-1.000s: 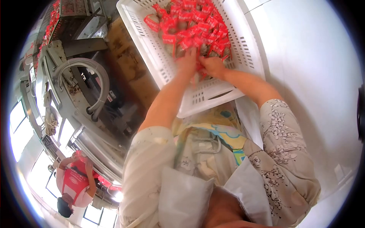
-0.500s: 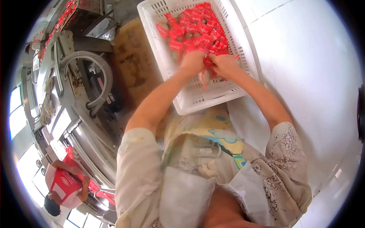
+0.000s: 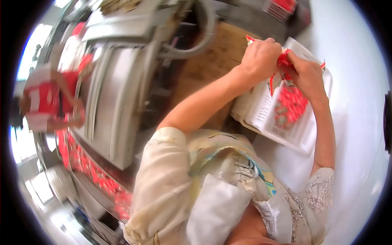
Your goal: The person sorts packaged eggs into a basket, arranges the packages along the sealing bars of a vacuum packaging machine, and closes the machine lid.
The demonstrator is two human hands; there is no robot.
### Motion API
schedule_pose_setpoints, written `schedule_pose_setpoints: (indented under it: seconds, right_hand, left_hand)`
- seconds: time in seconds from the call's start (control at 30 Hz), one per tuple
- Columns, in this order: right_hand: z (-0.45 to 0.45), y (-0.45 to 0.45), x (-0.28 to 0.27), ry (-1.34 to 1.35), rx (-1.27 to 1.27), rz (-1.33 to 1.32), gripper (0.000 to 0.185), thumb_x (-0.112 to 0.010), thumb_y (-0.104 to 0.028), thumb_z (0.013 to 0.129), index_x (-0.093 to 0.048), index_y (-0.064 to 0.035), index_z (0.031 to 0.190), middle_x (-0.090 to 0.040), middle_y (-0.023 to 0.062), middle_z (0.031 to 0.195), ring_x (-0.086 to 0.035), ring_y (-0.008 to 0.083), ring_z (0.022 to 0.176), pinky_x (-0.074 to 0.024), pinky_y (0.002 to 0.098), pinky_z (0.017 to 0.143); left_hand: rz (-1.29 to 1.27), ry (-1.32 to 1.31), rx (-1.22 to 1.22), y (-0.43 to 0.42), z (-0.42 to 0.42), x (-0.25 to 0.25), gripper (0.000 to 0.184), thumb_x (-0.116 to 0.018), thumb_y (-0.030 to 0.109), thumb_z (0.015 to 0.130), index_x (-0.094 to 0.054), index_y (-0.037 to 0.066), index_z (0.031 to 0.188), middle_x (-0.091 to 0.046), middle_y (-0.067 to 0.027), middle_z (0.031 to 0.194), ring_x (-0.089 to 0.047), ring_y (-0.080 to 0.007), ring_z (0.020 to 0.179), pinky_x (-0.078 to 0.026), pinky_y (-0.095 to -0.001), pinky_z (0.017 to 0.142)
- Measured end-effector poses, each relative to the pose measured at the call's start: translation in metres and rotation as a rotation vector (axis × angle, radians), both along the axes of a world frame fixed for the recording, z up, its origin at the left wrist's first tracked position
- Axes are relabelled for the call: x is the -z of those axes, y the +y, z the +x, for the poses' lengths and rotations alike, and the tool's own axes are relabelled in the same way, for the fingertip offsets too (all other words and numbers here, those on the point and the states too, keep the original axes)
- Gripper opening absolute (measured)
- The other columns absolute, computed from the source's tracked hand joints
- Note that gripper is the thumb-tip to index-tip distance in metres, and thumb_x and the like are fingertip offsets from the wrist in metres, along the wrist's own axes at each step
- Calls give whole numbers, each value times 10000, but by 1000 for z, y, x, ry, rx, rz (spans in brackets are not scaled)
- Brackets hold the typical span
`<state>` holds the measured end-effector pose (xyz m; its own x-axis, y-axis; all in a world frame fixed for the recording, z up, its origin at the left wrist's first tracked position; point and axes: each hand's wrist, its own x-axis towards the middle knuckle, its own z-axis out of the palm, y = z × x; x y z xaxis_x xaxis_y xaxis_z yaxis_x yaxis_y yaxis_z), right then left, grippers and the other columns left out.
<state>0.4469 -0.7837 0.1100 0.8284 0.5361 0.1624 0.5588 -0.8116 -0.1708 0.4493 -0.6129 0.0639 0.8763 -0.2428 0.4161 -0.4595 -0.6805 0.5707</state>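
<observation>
Raised above the white basket [image 3: 267, 122], my left hand [image 3: 262, 59] is closed around red packets, and a red-and-clear end sticks out past its fingers. Close on its right, my right hand [image 3: 307, 75] is closed on red packets [image 3: 283, 61] too. Some of the packets hang down between the two hands. Below them, many red packets [image 3: 292, 104] lie piled in the basket. My fingers and the basket's far part partly hide one another.
To the left stand metal machinery [image 3: 118, 98] and a long tray of red packets [image 3: 96, 171]. A co-worker in a red apron [image 3: 51, 96] is at far left. Brown cardboard [image 3: 208, 69] lies beyond my left forearm. A dark crate [image 3: 286, 10] stands at the top.
Both hands have risen out of the basket with red packets in them. The view has swung left, so the basket appears lower and further right, with more machinery and the co-worker showing.
</observation>
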Motion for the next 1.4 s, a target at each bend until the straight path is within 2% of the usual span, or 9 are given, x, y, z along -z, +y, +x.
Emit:
schedule_pose_setpoints:
  seconds: [0.33,0.37,0.57,0.77,1.0,1.13,1.27,1.3,1.4]
  right_hand:
    - [-26,473,-117,-48,-891,158,202,-649,-191,777,-536,-108,921,-613,121,667,-628,332,661,-460,434,534]
    - [-27,454,-57,-36,-951,135,198,-646,-211,782,-540,-117,920,-618,115,668,-632,328,665,-462,433,536]
    - [-53,617,-16,39,-1169,7,185,-619,-283,815,-561,-164,944,-640,99,699,-644,328,723,-474,451,607]
    - [-41,679,11,188,-1273,-189,214,-621,-304,801,-584,-158,953,-649,117,778,-632,335,804,-471,461,681]
    - [7,700,55,349,-1178,-40,444,-713,-397,725,-613,-149,1080,-676,122,869,-634,339,864,-491,431,747]
    - [24,712,77,521,-1022,171,610,-706,-471,756,-563,-125,1238,-686,121,894,-663,246,816,-510,365,731]
    - [30,725,111,590,-930,420,620,-679,-477,796,-525,-132,1288,-632,86,764,-624,230,688,-500,346,681]
    - [29,729,116,717,-907,468,574,-645,-446,839,-521,-102,1281,-606,89,811,-604,224,726,-486,346,705]
    - [35,730,110,606,-840,703,523,-610,-419,877,-528,-71,1258,-604,118,946,-594,232,836,-472,343,757]
  left_hand:
    - [65,19,-787,429,-161,-142,132,-655,128,706,-595,15,740,-608,-166,822,-594,-382,756,-478,-442,637]
    - [56,77,-877,401,-169,-82,135,-654,134,712,-608,16,758,-615,-168,821,-597,-380,763,-479,-442,653]
    - [0,120,-1141,519,-223,-32,93,-605,75,718,-630,30,796,-619,-177,848,-602,-383,793,-475,-462,704]
    - [-78,266,-1245,560,-221,14,190,-633,126,687,-663,33,850,-637,-195,879,-610,-389,847,-485,-454,739]
    - [-166,390,-1379,574,-197,42,298,-691,222,692,-642,46,928,-643,-170,919,-611,-369,874,-481,-450,747]
    - [-193,451,-1469,583,-183,38,454,-730,295,696,-603,58,1062,-638,-160,972,-613,-345,901,-491,-422,754]
    - [-272,354,-1495,585,-179,30,610,-765,350,704,-547,57,1193,-630,-141,999,-627,-284,890,-503,-368,775]
    - [-317,280,-1477,585,-184,31,602,-771,324,709,-541,53,1195,-622,-140,1020,-622,-283,905,-501,-372,790]
    - [-537,49,-1391,587,-196,41,533,-725,252,784,-515,36,1224,-596,-118,1089,-598,-243,947,-491,-353,836]
